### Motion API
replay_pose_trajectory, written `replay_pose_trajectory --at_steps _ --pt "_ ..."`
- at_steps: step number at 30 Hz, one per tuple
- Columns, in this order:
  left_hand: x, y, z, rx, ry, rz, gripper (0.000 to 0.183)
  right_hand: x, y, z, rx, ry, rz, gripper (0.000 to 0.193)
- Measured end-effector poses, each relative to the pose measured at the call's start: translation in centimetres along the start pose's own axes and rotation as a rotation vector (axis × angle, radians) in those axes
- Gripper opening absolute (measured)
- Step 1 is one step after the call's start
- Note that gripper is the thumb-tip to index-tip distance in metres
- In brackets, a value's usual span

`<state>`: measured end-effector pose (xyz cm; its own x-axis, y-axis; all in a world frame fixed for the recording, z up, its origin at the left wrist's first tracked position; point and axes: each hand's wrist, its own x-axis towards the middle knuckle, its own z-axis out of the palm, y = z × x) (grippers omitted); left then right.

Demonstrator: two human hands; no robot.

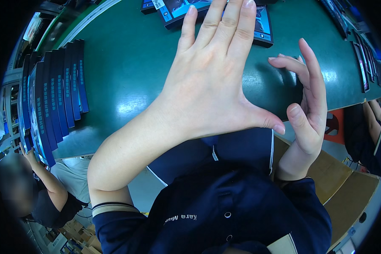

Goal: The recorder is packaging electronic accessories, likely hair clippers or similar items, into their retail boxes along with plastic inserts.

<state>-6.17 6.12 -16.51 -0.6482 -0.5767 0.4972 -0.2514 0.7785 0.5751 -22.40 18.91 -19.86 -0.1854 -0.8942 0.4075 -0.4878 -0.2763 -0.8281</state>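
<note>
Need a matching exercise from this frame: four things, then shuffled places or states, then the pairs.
Things:
1. Left hand
2. Right hand
3. Row of dark blue boxes
4. Brown cardboard

Places or states:
A. At the lower right of the picture
B. Some fingers bent, thumb apart
C. On the left side of the picture
D. Fingers stretched out, back toward the camera

Pairs: 1-D, 2-B, 3-C, 4-A

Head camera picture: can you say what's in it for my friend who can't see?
A left hand is spread wide above a green table, partly hiding some blue boxes. The right hand is beside it, loosely curled and empty. More dark boxes are lined up at the left.
</note>
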Motion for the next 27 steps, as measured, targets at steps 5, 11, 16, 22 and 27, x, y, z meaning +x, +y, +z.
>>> replay_pose_trajectory --at_steps 5,11,16,22,27 --pt "0.1 0.2 0.1 -0.026 0.019 0.019 0.09 0.0 0.0 0.0 0.006 -0.004 -0.002 0.091" --pt "0.2 0.2 -0.4 -0.05 0.039 0.05 0.089 0.0 0.5 -0.1 -0.042 0.007 -0.042 0.102" --pt "0.2 0.7 -0.2 -0.076 0.059 0.069 0.089 -0.2 0.3 -0.2 0.008 0.105 -0.049 0.112" --pt "0.0 1.0 -0.5 -0.112 0.083 0.103 0.088 0.0 -0.1 -0.4 0.095 0.11 -0.019 0.109" --pt "-0.1 1.2 -1.8 -0.111 0.094 0.132 0.087 0.0 0.2 -1.0 0.185 0.058 -0.04 0.105"
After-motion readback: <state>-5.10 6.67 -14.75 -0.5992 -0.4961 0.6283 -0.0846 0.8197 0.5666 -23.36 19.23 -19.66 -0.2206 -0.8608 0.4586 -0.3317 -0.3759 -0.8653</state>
